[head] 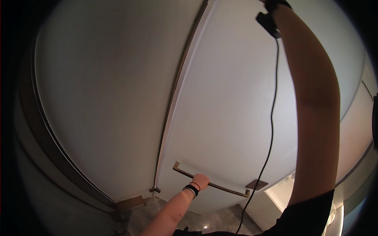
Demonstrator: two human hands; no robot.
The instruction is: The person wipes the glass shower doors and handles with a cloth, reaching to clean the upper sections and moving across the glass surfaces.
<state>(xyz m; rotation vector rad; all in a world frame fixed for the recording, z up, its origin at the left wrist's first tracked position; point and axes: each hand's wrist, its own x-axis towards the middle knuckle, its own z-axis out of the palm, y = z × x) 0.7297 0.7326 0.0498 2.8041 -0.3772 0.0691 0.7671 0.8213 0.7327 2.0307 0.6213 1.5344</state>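
My left hand (201, 181) is closed around the middle of a long brass-coloured bar handle (226, 189). The handle is fixed to a large pale door panel (224, 103). A black band and a thin bracelet sit on my left wrist. My right arm reaches up along the right side of the view. Only a sliver of my right hand (262, 1) shows at the top edge, so what its fingers do is hidden. A black device (267, 24) is beside my right wrist, and a black cable (272, 118) hangs from it across the panel.
Left of a dark-edged seam stands a second pale panel (109, 103). Near the seam's lower end is a small metal fitting (154, 190). A square metal plate (257, 184) sits by the handle's right end. Glossy grey flooring (206, 219) shows below, with a lit recess (282, 191) to the right.
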